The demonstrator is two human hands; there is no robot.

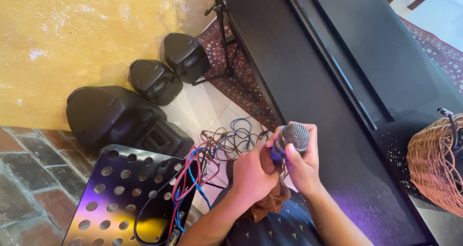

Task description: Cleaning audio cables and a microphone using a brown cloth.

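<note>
A microphone point(292, 136) with a silver mesh head and a dark blue body is held upright in my right hand point(301, 163), fingers wrapped round its body just under the head. My left hand point(251, 176) grips a brown cloth point(271, 198) and presses it against the microphone's body. The cloth hangs down between my wrists. Both hands are close to my chest, beside the edge of a black piano point(308, 82).
A wicker basket point(434, 169) stands on the piano at the right. A perforated black music stand point(125, 198) with red, blue and black cables point(193, 173) is at lower left. Three black speakers point(115, 116) sit by the yellow wall. A microphone stand point(224, 39) rises behind them.
</note>
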